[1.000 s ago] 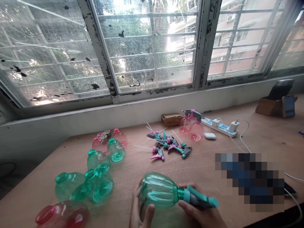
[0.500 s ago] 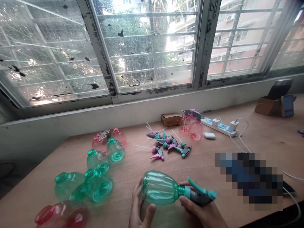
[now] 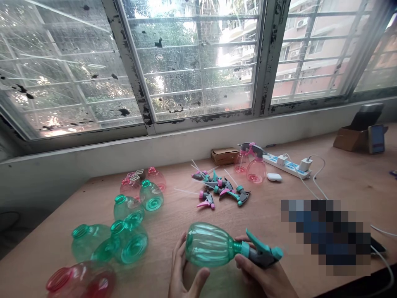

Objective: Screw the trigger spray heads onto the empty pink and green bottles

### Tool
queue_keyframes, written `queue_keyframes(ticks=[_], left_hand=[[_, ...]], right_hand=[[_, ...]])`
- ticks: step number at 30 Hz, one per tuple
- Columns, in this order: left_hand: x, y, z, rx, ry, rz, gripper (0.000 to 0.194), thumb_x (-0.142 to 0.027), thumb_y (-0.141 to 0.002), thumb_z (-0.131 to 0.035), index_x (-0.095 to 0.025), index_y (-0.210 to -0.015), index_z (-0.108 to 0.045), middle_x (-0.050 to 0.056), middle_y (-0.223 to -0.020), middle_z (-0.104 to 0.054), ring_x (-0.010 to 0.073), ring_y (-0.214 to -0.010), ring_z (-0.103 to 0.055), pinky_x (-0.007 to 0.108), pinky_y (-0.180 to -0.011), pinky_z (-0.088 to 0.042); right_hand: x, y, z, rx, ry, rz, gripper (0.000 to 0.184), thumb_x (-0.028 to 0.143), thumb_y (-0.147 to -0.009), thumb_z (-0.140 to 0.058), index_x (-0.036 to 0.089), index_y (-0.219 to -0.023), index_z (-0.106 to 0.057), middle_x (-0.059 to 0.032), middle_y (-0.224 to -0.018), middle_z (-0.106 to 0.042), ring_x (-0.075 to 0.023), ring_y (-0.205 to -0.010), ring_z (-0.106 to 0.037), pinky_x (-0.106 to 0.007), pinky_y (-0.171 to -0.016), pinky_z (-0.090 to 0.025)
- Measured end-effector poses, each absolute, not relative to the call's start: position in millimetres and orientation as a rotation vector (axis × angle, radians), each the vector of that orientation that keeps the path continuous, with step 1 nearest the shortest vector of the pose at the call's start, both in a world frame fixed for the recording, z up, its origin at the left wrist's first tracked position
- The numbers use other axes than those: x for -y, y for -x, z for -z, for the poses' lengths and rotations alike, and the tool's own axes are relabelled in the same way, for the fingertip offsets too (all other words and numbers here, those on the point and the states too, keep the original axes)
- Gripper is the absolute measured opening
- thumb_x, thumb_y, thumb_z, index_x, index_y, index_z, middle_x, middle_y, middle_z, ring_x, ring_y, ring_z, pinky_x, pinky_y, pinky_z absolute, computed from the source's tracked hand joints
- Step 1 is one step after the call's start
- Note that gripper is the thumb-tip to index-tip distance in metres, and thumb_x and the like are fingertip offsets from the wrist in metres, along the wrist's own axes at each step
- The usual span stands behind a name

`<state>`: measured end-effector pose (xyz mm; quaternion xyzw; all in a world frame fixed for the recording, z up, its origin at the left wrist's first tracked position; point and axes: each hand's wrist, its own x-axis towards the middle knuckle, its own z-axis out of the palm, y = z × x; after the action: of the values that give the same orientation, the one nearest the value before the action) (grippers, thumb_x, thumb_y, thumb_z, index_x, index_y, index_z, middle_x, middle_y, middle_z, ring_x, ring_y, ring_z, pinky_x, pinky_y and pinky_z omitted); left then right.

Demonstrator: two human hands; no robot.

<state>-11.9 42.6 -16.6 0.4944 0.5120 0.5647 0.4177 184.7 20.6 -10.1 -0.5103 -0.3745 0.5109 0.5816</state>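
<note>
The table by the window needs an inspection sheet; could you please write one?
Surface: brown table, right side partly hidden by pixelation.
Job's things: green bottle, held sideways, spray head at its neck; loose spray heads beyond; other bottles at left.
Clutter: cardboard boxes, white case.
Hands: left hand cups the bottle's base; right hand grips near the neck.
Cables: white cables near the power strip.
Surroundings: barred window, dark patches on its frame.

Wood-toned tabletop (image 3: 169, 221) extends beneath the grip and to both sides. Beyond the grip, a pale low wall (image 3: 173, 151) stands below barred windows (image 3: 186, 82). Frames (image 3: 265, 62) show flaking paint; panes, dark spots. Daylight enters from ahead.
</note>
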Motion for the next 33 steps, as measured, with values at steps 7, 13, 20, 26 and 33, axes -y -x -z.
queue_keyframes(ticks=[7, 13, 20, 26, 33], left_hand=[[-42.4, 10.2, 14.3, -1.303, -1.118, -1.400, 0.073, -0.056, -0.074, -0.075, -0.020, -0.134, -0.054, 0.012, -0.139, -0.058, 0.0351, -0.138, -0.046, 0.042, -0.118, -0.034], [-43.1, 11.4, 13.0, -1.322, -1.272, -1.395, 0.068, -0.050, -0.069, -0.081, -0.021, -0.127, -0.061, 0.010, -0.146, -0.052, 0.0364, -0.142, -0.040, 0.044, -0.120, -0.030], [-38.8, 11.2, 4.2, -1.326, -1.143, -1.375, 0.073, -0.062, -0.077, -0.069, -0.019, -0.134, -0.054, 0.011, -0.134, -0.063, 0.0348, -0.138, -0.046, 0.040, -0.115, -0.038], [-43.6, 12.2, 12.7, -1.311, -1.181, -1.389, 0.068, -0.053, -0.072, -0.077, -0.020, -0.129, -0.059, 0.011, -0.138, -0.059, 0.0356, -0.138, -0.045, 0.044, -0.118, -0.033], [-41.5, 9.4, 10.7, -1.285, -1.210, -1.405, 0.078, -0.058, -0.066, -0.080, -0.019, -0.130, -0.057, 0.013, -0.143, -0.054, 0.0372, -0.137, -0.046, 0.046, -0.118, -0.033]], right_hand=[[-18.3, -181.7, 4.0, 1.010, 1.233, -1.134, 0.038, 0.050, -0.069, -0.081, 0.023, -0.094, -0.073, 0.0012, -0.064, -0.066, -0.0160, -0.053, -0.058, -0.026, -0.052, -0.047], [-20.4, -185.2, 12.3, 0.902, 1.168, -1.191, 0.056, 0.059, -0.070, -0.078, 0.019, -0.109, -0.069, -0.0006, -0.063, -0.066, -0.0128, -0.043, -0.050, -0.026, -0.044, -0.042], [-18.5, -183.2, -0.1, 1.056, 1.239, -1.126, 0.034, 0.046, -0.067, -0.083, 0.025, -0.094, -0.075, -0.0004, -0.074, -0.072, -0.0194, -0.062, -0.065, -0.027, -0.057, -0.051], [-18.7, -183.9, 5.6, 0.960, 1.214, -1.146, 0.042, 0.050, -0.069, -0.082, 0.022, -0.100, -0.073, -0.0001, -0.065, -0.068, -0.0153, -0.051, -0.057, -0.026, -0.050, -0.046], [-18.0, -182.3, 13.2, 0.903, 1.195, -1.148, 0.048, 0.056, -0.069, -0.080, 0.019, -0.099, -0.072, -0.0003, -0.059, -0.064, -0.0200, -0.056, -0.063, -0.030, -0.055, -0.051]])
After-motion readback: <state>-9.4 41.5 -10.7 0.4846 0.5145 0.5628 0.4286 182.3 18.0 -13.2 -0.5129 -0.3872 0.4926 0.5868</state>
